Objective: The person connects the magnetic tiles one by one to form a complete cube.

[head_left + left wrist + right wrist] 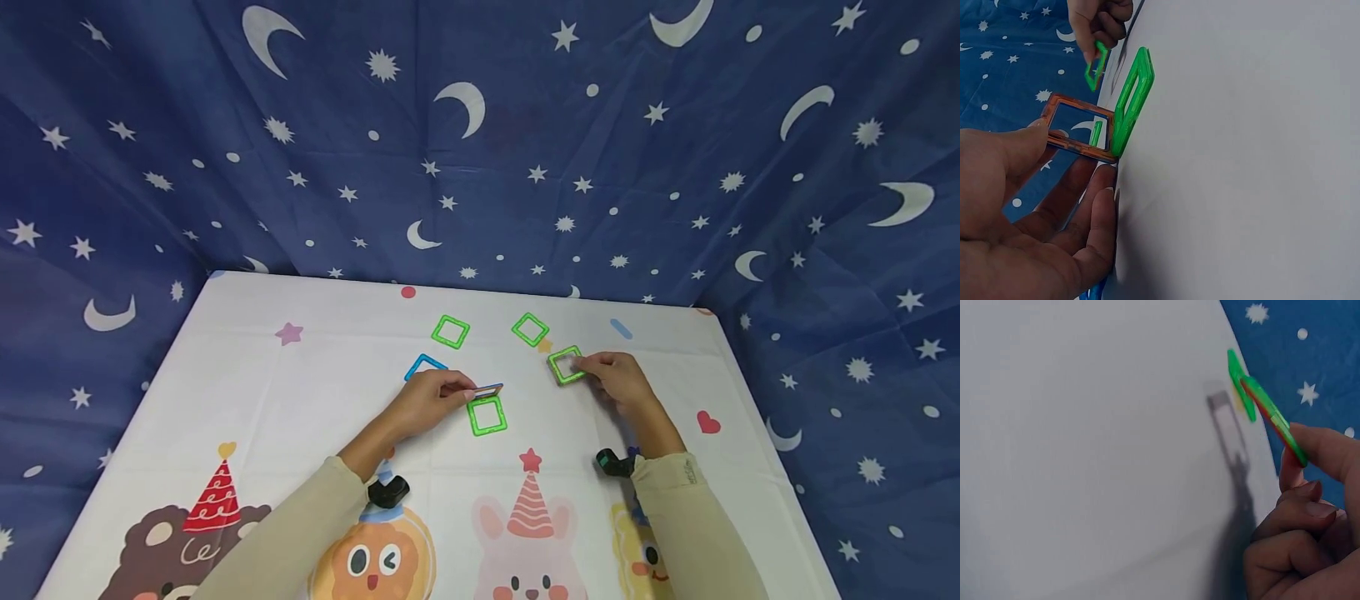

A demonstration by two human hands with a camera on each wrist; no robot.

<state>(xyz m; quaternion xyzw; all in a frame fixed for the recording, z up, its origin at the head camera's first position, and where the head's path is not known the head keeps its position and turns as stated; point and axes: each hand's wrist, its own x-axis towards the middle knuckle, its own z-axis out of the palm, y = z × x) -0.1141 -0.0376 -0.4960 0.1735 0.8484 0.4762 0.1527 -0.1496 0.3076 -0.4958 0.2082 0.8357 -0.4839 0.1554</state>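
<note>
My left hand [429,404] pinches an orange square magnetic tile frame [1082,148] by its edge, thumb on one face. In the left wrist view its far edge touches a green square tile [491,432], which lies flat on the table; the orange one stands up from it. A blue tint shows along the orange tile's rim. My right hand [618,382] holds another green square tile [554,371] between thumb and finger, raised above the table. Along one side of that tile runs a red-orange edge [1266,415]. Behind the left hand lies a blue tile [435,361], partly covered.
Two more green square tiles, one at back centre [446,342] and one farther right [522,337], lie on the white printed tablecloth [360,333]. A dark blue curtain [510,125] with moons and stars rises behind the table's back edge. Cartoon animals are printed along the front.
</note>
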